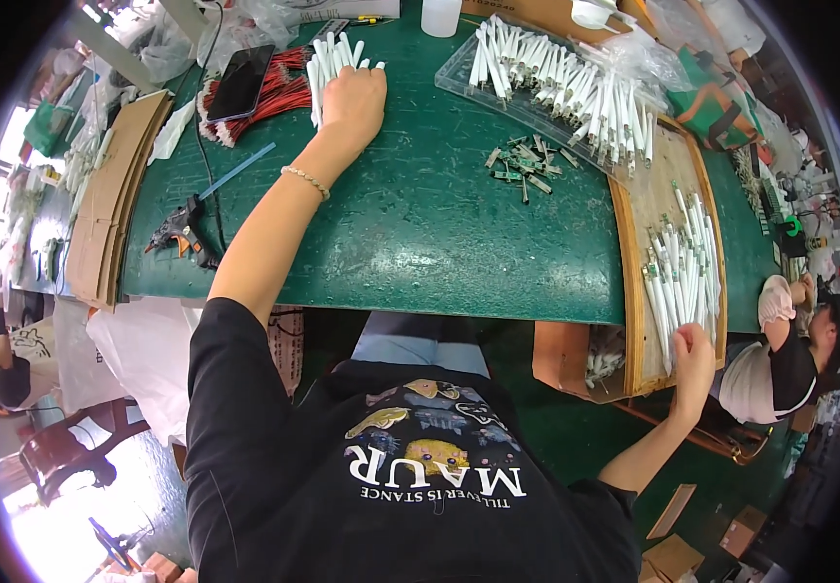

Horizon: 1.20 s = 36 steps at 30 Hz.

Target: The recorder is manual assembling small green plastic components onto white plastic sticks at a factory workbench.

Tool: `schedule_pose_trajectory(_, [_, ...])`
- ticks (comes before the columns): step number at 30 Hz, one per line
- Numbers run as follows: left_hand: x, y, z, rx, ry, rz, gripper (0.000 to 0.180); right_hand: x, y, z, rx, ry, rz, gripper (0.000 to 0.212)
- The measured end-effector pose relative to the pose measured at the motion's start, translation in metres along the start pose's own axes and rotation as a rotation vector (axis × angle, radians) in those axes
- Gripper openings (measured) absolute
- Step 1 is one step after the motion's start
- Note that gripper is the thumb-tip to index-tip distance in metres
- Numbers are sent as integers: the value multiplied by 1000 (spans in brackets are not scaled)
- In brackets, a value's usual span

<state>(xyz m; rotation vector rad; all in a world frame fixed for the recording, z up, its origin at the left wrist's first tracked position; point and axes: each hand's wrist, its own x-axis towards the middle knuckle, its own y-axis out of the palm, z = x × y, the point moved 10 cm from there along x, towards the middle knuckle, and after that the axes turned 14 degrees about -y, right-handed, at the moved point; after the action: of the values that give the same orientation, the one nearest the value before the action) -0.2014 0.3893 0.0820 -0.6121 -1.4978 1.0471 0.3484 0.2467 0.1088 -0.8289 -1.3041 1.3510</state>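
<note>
Green, scuffed and shiny, the table (391, 233) spreads across a cluttered workroom, with another person (760, 384) seated off to the right. At its right edge a wooden tray (631, 291) holds white sticks (682, 282); the right hand (694, 355) is at their near ends, thumb and fingertips drawn close together, though I cannot tell whether a stick is pinched. Beyond, a clear plastic tray (451, 73) carries more sticks. The left hand (354, 102) lies, fingers bent, over the right side of a white bundle (328, 68); its grip is unclear. Red wires (289, 94) and a phone (240, 83) sit left of that bundle, a glue gun (187, 233) nearer, and small green-and-metal pieces (527, 167) below the clear tray.
</note>
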Motion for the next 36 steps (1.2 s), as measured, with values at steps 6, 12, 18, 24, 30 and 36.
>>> schedule_pose_trajectory(6, [4,14,8,-154,-86,93,15,-7,-13,-15,-84,158,-37,26])
schedule_pose_trajectory(12, [1,13,26,-533,-171,251,40,-7,-8,-20,-107,129,-61,23])
schedule_pose_trajectory(18, [-9,-15,7,-912,-183,451,37,10,-19,14,-164,38,-156,22])
schedule_pose_trajectory(24, [-70,-71,-68,-1841,-450,923,34,61,13,139,494,-58,-226,20])
schedule_pose_trajectory(30, [-146,-81,-106,-2091,-567,1326,34,129,71,204,372,-366,-321,16])
schedule_pose_trajectory(36, [-194,-74,-100,-2134,-718,1359,33,131,83,208,250,-464,-330,11])
